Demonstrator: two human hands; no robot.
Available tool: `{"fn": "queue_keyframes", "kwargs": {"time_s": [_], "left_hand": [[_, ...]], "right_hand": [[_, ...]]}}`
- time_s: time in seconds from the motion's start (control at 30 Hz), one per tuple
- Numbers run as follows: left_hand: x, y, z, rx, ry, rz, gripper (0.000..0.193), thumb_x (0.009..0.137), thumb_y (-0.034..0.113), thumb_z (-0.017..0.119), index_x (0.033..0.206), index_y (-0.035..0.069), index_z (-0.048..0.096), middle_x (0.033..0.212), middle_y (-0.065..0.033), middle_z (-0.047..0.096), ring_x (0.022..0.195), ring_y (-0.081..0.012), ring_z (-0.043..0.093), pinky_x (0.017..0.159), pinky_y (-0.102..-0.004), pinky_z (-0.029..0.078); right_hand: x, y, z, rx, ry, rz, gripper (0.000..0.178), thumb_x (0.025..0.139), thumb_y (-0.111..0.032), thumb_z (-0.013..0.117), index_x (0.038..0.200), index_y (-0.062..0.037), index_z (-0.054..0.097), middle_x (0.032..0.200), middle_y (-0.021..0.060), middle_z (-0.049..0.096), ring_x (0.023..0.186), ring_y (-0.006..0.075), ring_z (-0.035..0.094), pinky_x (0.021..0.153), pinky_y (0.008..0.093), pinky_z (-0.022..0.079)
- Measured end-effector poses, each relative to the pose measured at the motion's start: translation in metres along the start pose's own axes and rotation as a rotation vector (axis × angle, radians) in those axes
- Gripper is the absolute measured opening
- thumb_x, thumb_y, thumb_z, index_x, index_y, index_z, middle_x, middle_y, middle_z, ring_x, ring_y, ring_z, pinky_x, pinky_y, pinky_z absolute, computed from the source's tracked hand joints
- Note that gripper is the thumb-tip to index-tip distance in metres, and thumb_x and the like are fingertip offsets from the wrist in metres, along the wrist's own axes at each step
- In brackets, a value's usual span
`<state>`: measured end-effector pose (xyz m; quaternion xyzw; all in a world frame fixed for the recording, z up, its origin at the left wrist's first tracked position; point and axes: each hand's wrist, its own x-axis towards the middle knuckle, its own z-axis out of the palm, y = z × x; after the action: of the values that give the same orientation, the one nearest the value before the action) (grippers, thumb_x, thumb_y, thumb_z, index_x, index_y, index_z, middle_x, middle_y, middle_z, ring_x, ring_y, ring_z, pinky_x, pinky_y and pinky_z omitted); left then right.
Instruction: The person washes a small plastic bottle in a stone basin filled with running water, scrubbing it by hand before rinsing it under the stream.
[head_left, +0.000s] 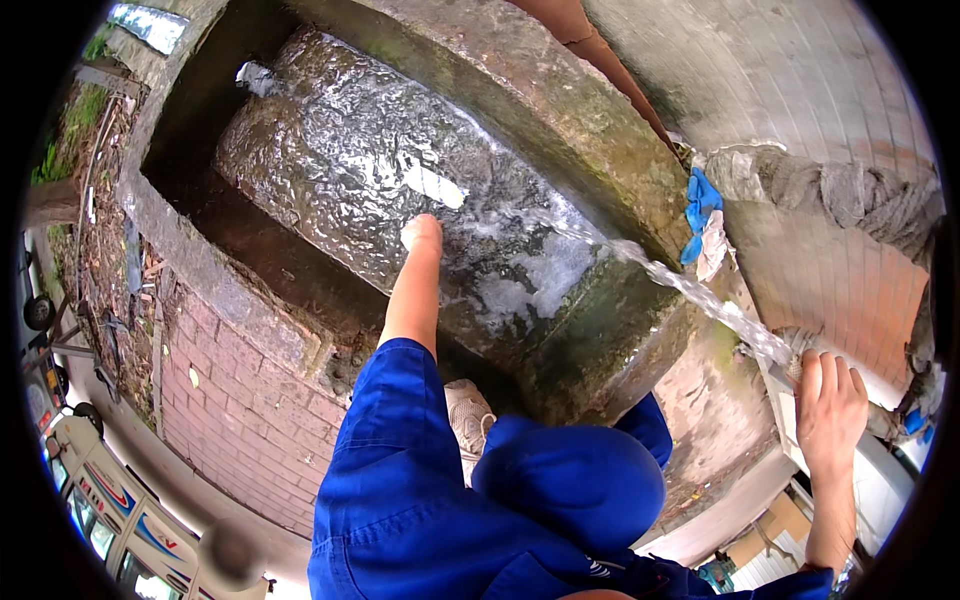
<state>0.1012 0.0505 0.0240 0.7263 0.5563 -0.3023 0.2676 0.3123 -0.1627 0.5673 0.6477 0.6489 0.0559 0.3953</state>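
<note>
My left hand reaches down to the water in a stone trough, its fingers mostly hidden at the surface. Just beyond it shows a bright white oblong piece, too glaring to identify. At the right, my right hand is curled against the mouth of a water pipe, thumb out of sight. From that mouth a thick stream arcs left into the trough and raises foam.
A blue cloth and a pale rag hang by the trough's right corner. Grey wrapping runs along the wall. Another whitish lump is at the far left end. Brick paving and a parked van are on the left.
</note>
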Motion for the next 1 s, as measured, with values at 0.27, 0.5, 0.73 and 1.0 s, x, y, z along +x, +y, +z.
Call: {"fn": "queue_keyframes", "kwargs": {"time_s": [0.27, 0.5, 0.73, 1.0], "left_hand": [[0.004, 0.007, -0.006, -0.080, -0.028, 0.011, 0.037, 0.083, 0.040, 0.048, 0.090, 0.008, 0.063, 0.095, -0.0087, 0.062, 0.090, -0.0242, 0.059, 0.074, -0.0340, 0.048], [0.005, -0.001, 0.001, -0.056, 0.027, 0.019, 0.037, 0.083, 0.040, 0.048, 0.090, 0.007, 0.063, 0.096, -0.0086, 0.062, 0.091, -0.0241, 0.059, 0.075, -0.0336, 0.048], [0.003, 0.010, -0.005, -0.062, 0.002, 0.028, 0.031, 0.084, 0.035, 0.049, 0.091, 0.009, 0.064, 0.098, -0.0061, 0.062, 0.091, -0.0207, 0.060, 0.073, -0.0321, 0.049], [0.008, 0.004, 0.003, -0.047, 0.015, 0.009, 0.031, 0.084, 0.035, 0.048, 0.093, 0.010, 0.064, 0.099, -0.0069, 0.061, 0.093, -0.0221, 0.059, 0.075, -0.0328, 0.049]], "right_hand": [[0.002, -0.001, -0.002, 0.023, -0.021, -0.009, 0.021, 0.068, -0.008, 0.048, 0.087, -0.0001, 0.049, 0.067, 0.0058, 0.041, 0.059, 0.0185, 0.044, 0.051, 0.0291, 0.036], [0.005, 0.000, -0.002, 0.038, 0.005, -0.015, 0.019, 0.067, -0.008, 0.047, 0.084, -0.0004, 0.049, 0.064, 0.0057, 0.040, 0.056, 0.0185, 0.043, 0.049, 0.0292, 0.036], [0.003, 0.000, -0.005, 0.028, -0.003, -0.034, 0.017, 0.067, -0.007, 0.047, 0.083, -0.0002, 0.049, 0.063, 0.0056, 0.039, 0.055, 0.0180, 0.043, 0.048, 0.0287, 0.036], [0.002, -0.001, -0.004, 0.013, -0.017, -0.057, 0.016, 0.067, -0.006, 0.048, 0.082, -0.0004, 0.049, 0.063, 0.0053, 0.040, 0.056, 0.0176, 0.044, 0.049, 0.0285, 0.037]]}}
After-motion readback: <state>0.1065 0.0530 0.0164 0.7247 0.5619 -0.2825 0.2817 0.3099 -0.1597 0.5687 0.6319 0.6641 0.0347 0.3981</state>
